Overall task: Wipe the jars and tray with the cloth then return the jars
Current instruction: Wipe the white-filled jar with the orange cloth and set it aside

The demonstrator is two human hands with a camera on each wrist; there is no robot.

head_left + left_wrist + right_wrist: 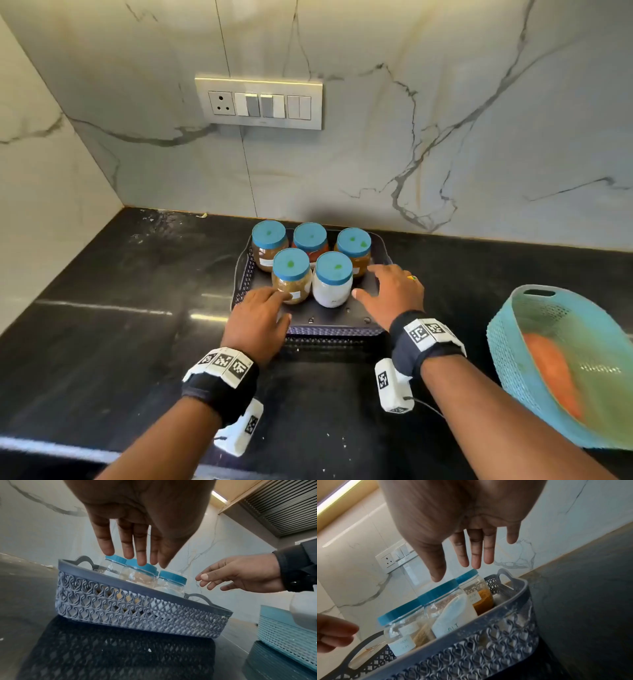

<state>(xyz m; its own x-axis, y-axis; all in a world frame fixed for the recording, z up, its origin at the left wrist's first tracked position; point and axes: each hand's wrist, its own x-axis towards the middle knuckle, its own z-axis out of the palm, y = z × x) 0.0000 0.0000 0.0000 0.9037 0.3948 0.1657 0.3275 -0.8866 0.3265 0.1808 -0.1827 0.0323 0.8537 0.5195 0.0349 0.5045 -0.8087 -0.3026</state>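
Head view: five blue-lidded jars are being kept in the grey lattice tray on the black counter, w/ both hands being held over the tray's near end. Left hand & right hand are being held w/ fingers straight and spread, nothing gripped. An orange cloth is being kept in the teal basket, right of the tray.

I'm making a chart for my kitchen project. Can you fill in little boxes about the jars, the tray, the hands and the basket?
jars: five, blue lids, upright in the tray
salt jar: front right, white
left hand: open, over tray's front left
right hand: open, beside salt jar
teal basket: on counter's right, something orange inside
cloth: not clearly seen
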